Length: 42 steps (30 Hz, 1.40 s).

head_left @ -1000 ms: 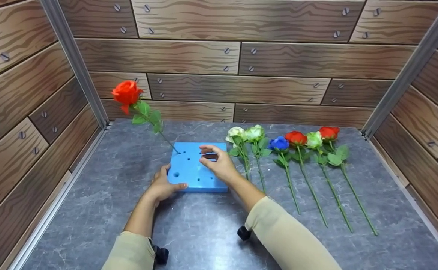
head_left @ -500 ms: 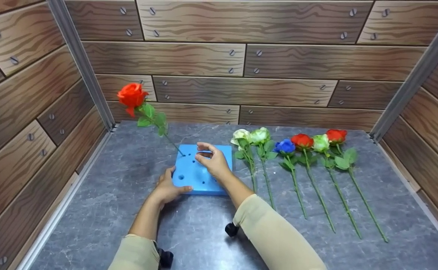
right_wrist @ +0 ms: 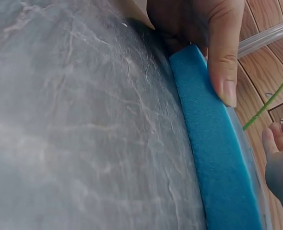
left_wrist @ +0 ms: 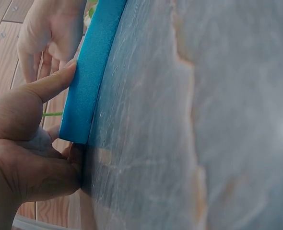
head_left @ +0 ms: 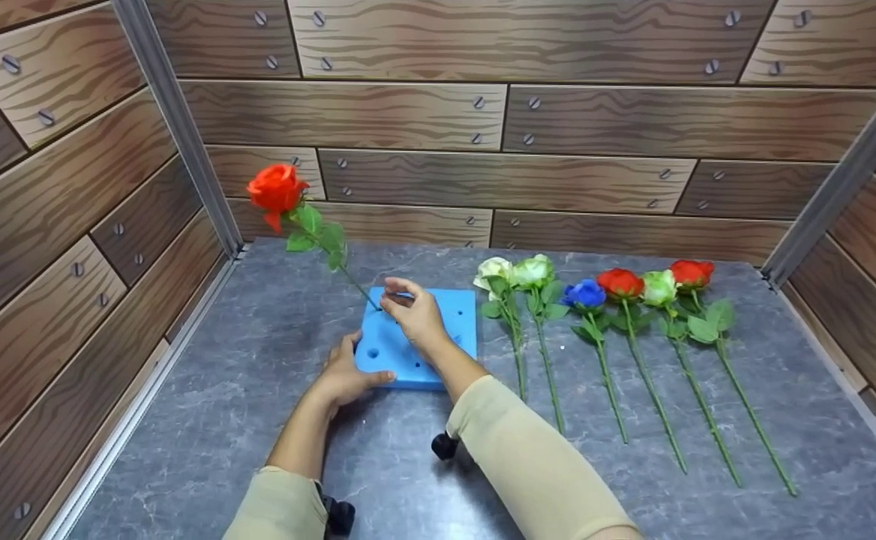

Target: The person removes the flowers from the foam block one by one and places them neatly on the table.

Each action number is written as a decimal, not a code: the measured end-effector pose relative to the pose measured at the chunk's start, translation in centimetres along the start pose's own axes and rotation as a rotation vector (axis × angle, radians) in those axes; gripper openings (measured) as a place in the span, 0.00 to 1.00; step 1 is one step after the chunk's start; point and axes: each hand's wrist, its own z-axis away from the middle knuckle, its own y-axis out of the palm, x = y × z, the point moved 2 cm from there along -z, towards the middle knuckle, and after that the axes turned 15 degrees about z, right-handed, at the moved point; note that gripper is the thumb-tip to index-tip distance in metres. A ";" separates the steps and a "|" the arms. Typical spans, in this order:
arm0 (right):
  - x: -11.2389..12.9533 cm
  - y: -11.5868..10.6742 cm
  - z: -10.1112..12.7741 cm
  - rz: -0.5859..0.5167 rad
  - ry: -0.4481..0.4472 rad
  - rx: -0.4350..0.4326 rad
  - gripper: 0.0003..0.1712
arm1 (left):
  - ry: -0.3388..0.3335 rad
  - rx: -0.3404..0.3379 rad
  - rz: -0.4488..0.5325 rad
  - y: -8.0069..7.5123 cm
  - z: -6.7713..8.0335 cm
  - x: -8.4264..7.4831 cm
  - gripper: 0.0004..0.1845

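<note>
A blue foam block with several holes lies flat on the grey table. A red rose stands in a hole at its far left corner and leans left. My left hand grips the near left corner, thumb on top; the left wrist view shows the block from the side. My right hand hovers over the block, thumb and forefinger apart beside the stem's base. In the right wrist view the stem passes clear of my fingertips above the block.
Several roses lie side by side right of the block, heads to the back: a white one, a blue one, a red one at the far right. Wood-pattern walls and metal posts close in three sides.
My right hand has slid left across the block to the stem's base. The left hand keeps its hold on the corner. The camera view shifted slightly.
</note>
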 end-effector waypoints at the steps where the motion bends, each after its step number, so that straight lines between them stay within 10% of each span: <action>1: -0.2 0.1 -0.1 0.002 -0.005 0.004 0.25 | 0.000 0.001 0.000 0.0 0.0 0.0 0.60; 28: 0.2 1.8 -0.9 0.483 0.037 0.203 0.31 | -0.005 0.011 -0.013 -0.1 0.1 0.2 0.60; 42: 0.2 2.2 -1.0 0.512 0.101 0.028 0.19 | 0.009 0.021 -0.004 -0.2 0.1 0.1 0.61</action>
